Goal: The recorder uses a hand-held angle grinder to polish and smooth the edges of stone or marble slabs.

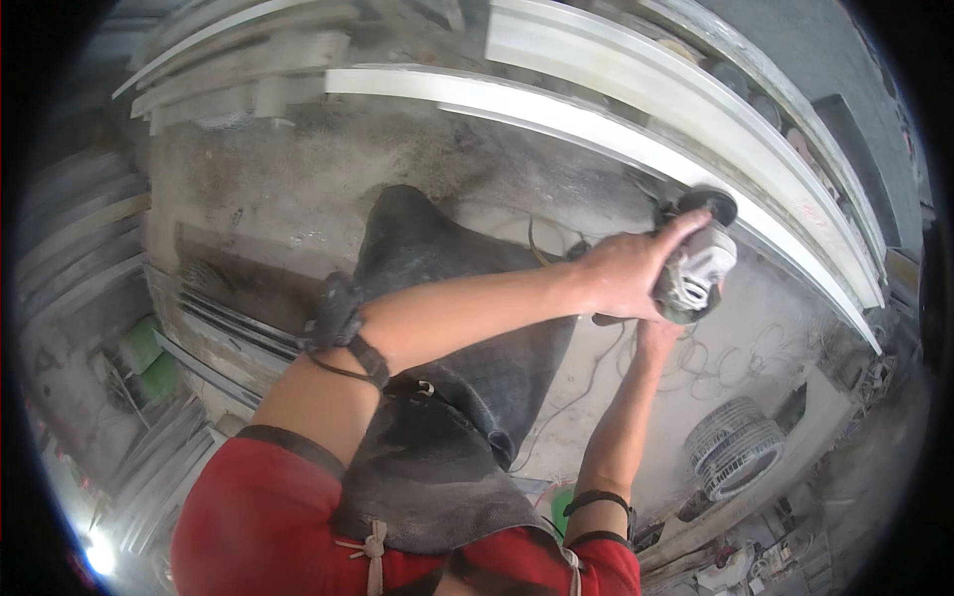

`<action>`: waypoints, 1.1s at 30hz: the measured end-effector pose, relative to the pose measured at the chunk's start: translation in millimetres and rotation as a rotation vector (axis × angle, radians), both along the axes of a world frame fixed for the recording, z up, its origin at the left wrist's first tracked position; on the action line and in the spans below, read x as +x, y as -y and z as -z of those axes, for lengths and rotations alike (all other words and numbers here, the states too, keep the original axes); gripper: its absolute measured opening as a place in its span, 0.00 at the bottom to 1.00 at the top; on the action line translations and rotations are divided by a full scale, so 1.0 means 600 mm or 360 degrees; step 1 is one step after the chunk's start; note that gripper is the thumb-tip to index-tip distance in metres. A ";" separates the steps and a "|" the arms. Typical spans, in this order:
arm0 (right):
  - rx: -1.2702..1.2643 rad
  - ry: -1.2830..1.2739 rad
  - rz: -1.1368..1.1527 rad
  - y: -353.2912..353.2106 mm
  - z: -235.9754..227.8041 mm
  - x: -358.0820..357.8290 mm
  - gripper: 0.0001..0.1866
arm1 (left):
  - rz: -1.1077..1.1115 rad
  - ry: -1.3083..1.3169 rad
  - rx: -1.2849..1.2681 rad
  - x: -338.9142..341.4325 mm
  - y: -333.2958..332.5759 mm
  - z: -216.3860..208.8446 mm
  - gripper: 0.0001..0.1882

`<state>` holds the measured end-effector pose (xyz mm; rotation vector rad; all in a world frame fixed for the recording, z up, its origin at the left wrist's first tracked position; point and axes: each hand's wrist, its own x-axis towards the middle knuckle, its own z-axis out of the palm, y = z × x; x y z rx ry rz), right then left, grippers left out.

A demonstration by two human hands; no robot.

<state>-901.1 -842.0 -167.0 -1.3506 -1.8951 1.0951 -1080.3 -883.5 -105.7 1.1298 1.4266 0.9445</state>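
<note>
Left hand point(618, 273) is closed around the grinder point(704, 260), thumb reaching toward its dark disc point(712, 204), while the right hand point(655, 336) seems wrapped about the tool's rear end, most of its fingers hidden. Just beyond the grinder runs a long white strip point(636, 142); the disc overlaps its near edge in this view, though contact cannot be told. The step in hand looks like grinding or smoothing that edge, and the next move would call for a firm two-handed hold and an even angle along it. Farther beyond the grinder lies a second white strip point(636, 65), close enough to limit reach past the first. Nearer the body than the grinder, a dark cable point(588, 382) trails and could snag; a ribbed, ring-shaped thing point(735, 450) sits below and right of it.
</note>
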 end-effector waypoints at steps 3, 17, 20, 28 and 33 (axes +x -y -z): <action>0.0041 -0.0445 -0.0164 0.079 0.020 -0.106 0.62 | -0.0204 -0.0009 0.0322 -0.081 0.105 0.043 0.71; 0.0176 -0.0330 -0.0850 0.336 -0.028 -0.491 0.57 | -0.0925 0.0066 0.0437 -0.397 0.450 0.081 0.75; 0.0119 -0.0291 -0.0788 0.311 -0.023 -0.448 0.54 | -0.0873 -0.0015 0.0410 -0.357 0.417 0.080 0.76; 0.0104 -0.0459 -0.0412 0.123 -0.004 -0.186 0.63 | -0.0421 0.0103 0.0438 -0.134 0.170 0.065 0.76; -0.0121 -0.0187 0.0045 -0.023 0.014 0.037 0.61 | -0.0231 0.0147 0.0123 0.054 -0.019 0.017 0.69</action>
